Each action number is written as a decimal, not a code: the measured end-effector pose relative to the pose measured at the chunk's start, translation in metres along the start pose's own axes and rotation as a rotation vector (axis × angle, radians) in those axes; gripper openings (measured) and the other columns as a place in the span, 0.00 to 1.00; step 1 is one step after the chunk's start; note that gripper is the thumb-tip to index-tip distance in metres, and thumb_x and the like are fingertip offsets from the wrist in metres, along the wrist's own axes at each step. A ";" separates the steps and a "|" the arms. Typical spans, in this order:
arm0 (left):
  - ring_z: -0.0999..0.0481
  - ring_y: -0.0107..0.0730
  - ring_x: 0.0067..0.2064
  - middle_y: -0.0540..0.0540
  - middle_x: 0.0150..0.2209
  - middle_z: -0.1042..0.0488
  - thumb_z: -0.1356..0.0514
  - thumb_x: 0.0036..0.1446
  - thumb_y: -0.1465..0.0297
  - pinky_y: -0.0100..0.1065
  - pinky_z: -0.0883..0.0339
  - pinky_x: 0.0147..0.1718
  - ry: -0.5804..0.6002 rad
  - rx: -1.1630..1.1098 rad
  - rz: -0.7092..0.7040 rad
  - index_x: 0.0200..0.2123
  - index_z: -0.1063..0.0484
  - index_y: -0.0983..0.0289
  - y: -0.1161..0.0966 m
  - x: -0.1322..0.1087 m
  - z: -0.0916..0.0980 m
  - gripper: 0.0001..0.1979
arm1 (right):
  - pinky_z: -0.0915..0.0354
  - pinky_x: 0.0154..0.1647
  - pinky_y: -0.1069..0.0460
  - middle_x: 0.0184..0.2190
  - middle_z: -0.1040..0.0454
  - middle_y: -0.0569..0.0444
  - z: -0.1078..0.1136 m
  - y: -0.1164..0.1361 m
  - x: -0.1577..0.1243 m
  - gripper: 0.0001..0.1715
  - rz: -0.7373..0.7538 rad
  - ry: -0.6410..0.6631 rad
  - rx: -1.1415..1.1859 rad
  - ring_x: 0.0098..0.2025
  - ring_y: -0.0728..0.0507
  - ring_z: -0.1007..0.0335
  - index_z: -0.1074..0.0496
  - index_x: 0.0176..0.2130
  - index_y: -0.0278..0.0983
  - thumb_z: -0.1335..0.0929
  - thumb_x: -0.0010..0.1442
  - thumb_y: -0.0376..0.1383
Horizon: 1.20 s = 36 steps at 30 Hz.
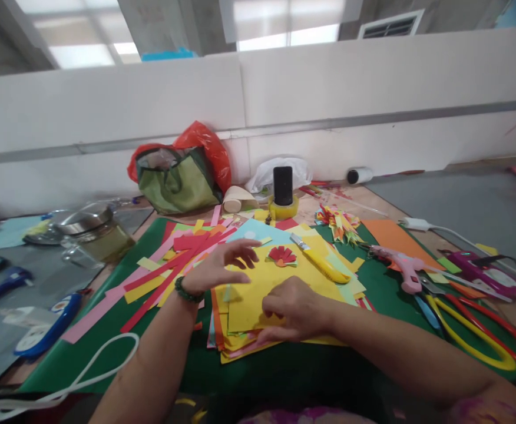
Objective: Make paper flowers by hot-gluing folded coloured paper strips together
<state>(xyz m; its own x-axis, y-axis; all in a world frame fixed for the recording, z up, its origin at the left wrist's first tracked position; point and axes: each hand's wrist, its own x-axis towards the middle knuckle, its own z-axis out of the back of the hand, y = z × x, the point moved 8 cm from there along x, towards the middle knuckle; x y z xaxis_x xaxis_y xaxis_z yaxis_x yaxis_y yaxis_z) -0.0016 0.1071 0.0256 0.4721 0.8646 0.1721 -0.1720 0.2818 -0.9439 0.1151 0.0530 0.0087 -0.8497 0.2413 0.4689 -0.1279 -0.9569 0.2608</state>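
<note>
My left hand [222, 265] hovers over a stack of coloured paper, fingers spread and apart, holding nothing; a green bead bracelet sits on its wrist. My right hand [293, 309] rests on the yellow top sheet [258, 288], fingers curled and pressing its lower edge, thumb under the stack's edge. A small red and orange paper fan [281, 255] lies on the yellow sheet just beyond both hands. A yellow utility knife [322, 265] lies to the right of the fan. Loose paper strips [165, 271] in red, pink and yellow spread left of my left hand.
A green mat [85, 353] covers the table. Pink glue gun [402, 265], yellow and red scissors [474, 330] at right. Glass jar [92, 235], blue tape dispenser [46, 330], white cord [85, 371] at left. Green bag [176, 179], black phone on tape roll [283, 191], paper flower [340, 224] behind.
</note>
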 end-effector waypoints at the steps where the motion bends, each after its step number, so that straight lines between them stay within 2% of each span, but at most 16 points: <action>1: 0.26 0.34 0.41 0.55 0.41 0.25 0.28 0.43 0.64 0.35 0.31 0.41 0.083 0.083 0.036 0.56 0.31 0.59 0.002 0.001 -0.012 0.35 | 0.54 0.22 0.53 0.16 0.32 0.57 0.005 -0.006 0.000 0.31 -0.051 -0.047 -0.021 0.19 0.50 0.39 0.32 0.24 0.36 0.39 0.61 0.58; 4: 0.26 0.35 0.41 0.57 0.42 0.25 0.31 0.47 0.63 0.37 0.31 0.42 0.216 0.210 0.069 0.57 0.33 0.61 0.005 0.003 -0.038 0.33 | 0.56 0.23 0.52 0.14 0.34 0.56 0.017 -0.016 -0.001 0.34 -0.128 -0.156 -0.091 0.18 0.51 0.41 0.35 0.20 0.36 0.44 0.67 0.53; 7: 0.25 0.35 0.39 0.58 0.39 0.24 0.36 0.52 0.55 0.36 0.31 0.41 0.145 0.151 0.053 0.55 0.31 0.63 0.004 0.004 -0.033 0.30 | 0.56 0.24 0.52 0.16 0.31 0.55 0.016 -0.012 0.001 0.31 -0.063 -0.117 -0.147 0.20 0.50 0.39 0.33 0.23 0.35 0.47 0.71 0.44; 10: 0.24 0.37 0.40 0.59 0.40 0.23 0.47 0.58 0.48 0.37 0.30 0.41 -0.111 0.081 0.066 0.54 0.31 0.65 -0.002 0.002 0.003 0.31 | 0.58 0.24 0.51 0.19 0.29 0.54 0.004 -0.005 0.002 0.26 0.023 0.023 -0.198 0.20 0.50 0.38 0.32 0.26 0.35 0.44 0.70 0.43; 12: 0.24 0.38 0.40 0.59 0.39 0.23 0.48 0.58 0.48 0.36 0.31 0.40 -0.269 0.255 0.161 0.50 0.28 0.66 -0.006 -0.002 0.034 0.30 | 0.59 0.24 0.51 0.20 0.27 0.54 -0.005 -0.005 0.003 0.22 0.030 0.129 -0.221 0.20 0.50 0.38 0.31 0.27 0.35 0.40 0.68 0.43; 13: 0.24 0.39 0.40 0.58 0.37 0.22 0.46 0.57 0.48 0.35 0.31 0.39 -0.295 0.410 0.228 0.46 0.26 0.66 -0.009 -0.002 0.047 0.29 | 0.60 0.24 0.51 0.21 0.26 0.54 -0.009 -0.006 0.003 0.21 0.016 0.176 -0.231 0.20 0.50 0.37 0.31 0.28 0.35 0.39 0.67 0.43; 15: 0.24 0.40 0.38 0.56 0.35 0.21 0.45 0.54 0.47 0.34 0.32 0.37 -0.258 0.744 0.319 0.41 0.23 0.64 -0.015 0.002 0.072 0.27 | 0.60 0.24 0.50 0.22 0.25 0.54 -0.013 -0.010 0.003 0.19 -0.023 0.252 -0.245 0.21 0.50 0.37 0.30 0.29 0.35 0.38 0.67 0.42; 18: 0.23 0.43 0.38 0.57 0.34 0.20 0.45 0.53 0.49 0.33 0.33 0.34 -0.345 1.105 0.573 0.37 0.21 0.63 -0.013 0.006 0.130 0.24 | 0.60 0.24 0.50 0.23 0.25 0.53 -0.015 -0.012 0.003 0.18 -0.059 0.310 -0.235 0.22 0.50 0.36 0.30 0.30 0.35 0.38 0.67 0.41; 21: 0.23 0.47 0.43 0.61 0.39 0.20 0.44 0.55 0.54 0.34 0.33 0.36 -0.540 1.221 0.818 0.36 0.21 0.64 -0.001 0.001 0.187 0.20 | 0.59 0.24 0.50 0.24 0.25 0.52 -0.015 -0.010 0.003 0.18 -0.072 0.339 -0.210 0.24 0.49 0.34 0.30 0.30 0.35 0.38 0.67 0.41; 23: 0.24 0.47 0.47 0.64 0.42 0.21 0.46 0.60 0.59 0.34 0.33 0.40 -0.594 1.212 0.868 0.37 0.22 0.66 0.013 -0.003 0.210 0.18 | 0.59 0.24 0.50 0.25 0.25 0.52 -0.015 -0.009 0.002 0.17 -0.073 0.352 -0.205 0.24 0.49 0.34 0.30 0.30 0.35 0.38 0.67 0.40; 25: 0.25 0.45 0.49 0.64 0.44 0.23 0.47 0.63 0.65 0.35 0.32 0.43 -0.650 1.203 0.910 0.39 0.23 0.67 0.029 -0.012 0.225 0.15 | 0.59 0.24 0.50 0.25 0.25 0.53 -0.014 -0.009 0.002 0.16 -0.075 0.349 -0.209 0.24 0.49 0.33 0.30 0.30 0.35 0.38 0.66 0.39; 27: 0.26 0.42 0.49 0.62 0.48 0.26 0.44 0.63 0.65 0.40 0.31 0.46 -0.702 1.198 0.945 0.46 0.27 0.67 0.045 -0.023 0.233 0.14 | 0.58 0.24 0.50 0.25 0.25 0.53 -0.012 -0.011 0.002 0.15 -0.080 0.332 -0.215 0.25 0.49 0.33 0.30 0.30 0.35 0.38 0.66 0.38; 29: 0.27 0.40 0.49 0.59 0.52 0.30 0.41 0.62 0.64 0.45 0.29 0.45 -0.737 1.190 0.962 0.53 0.33 0.65 0.060 -0.033 0.237 0.18 | 0.58 0.24 0.49 0.25 0.25 0.54 -0.012 -0.013 0.002 0.15 -0.084 0.317 -0.218 0.24 0.49 0.34 0.30 0.30 0.35 0.38 0.66 0.37; 31: 0.27 0.40 0.49 0.59 0.52 0.30 0.42 0.62 0.64 0.45 0.29 0.46 -0.760 1.186 0.970 0.53 0.33 0.65 0.073 -0.039 0.239 0.18 | 0.58 0.24 0.49 0.24 0.26 0.54 -0.012 -0.016 0.003 0.14 -0.095 0.312 -0.218 0.24 0.49 0.35 0.30 0.30 0.36 0.37 0.66 0.37; 34: 0.27 0.45 0.51 0.66 0.50 0.27 0.44 0.62 0.64 0.42 0.32 0.48 -0.781 1.190 0.976 0.46 0.27 0.70 0.088 -0.042 0.242 0.16 | 0.59 0.24 0.49 0.24 0.26 0.54 -0.015 -0.018 0.003 0.14 -0.117 0.341 -0.205 0.24 0.49 0.35 0.30 0.29 0.35 0.37 0.66 0.36; 36: 0.28 0.50 0.53 0.71 0.50 0.27 0.42 0.59 0.63 0.39 0.33 0.48 -0.790 1.194 0.981 0.44 0.26 0.72 0.095 -0.042 0.245 0.18 | 0.59 0.25 0.50 0.25 0.26 0.53 -0.016 -0.018 0.003 0.14 -0.128 0.364 -0.189 0.24 0.49 0.36 0.30 0.30 0.35 0.37 0.66 0.36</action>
<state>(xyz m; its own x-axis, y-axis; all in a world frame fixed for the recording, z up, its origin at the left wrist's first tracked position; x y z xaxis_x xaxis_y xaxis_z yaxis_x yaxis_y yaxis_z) -0.2492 0.1998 -0.0024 -0.6298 0.7644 0.1381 -0.7767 -0.6174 -0.1248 0.1068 0.0680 -0.0081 -0.9416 0.3197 0.1056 -0.3068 -0.9439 0.1223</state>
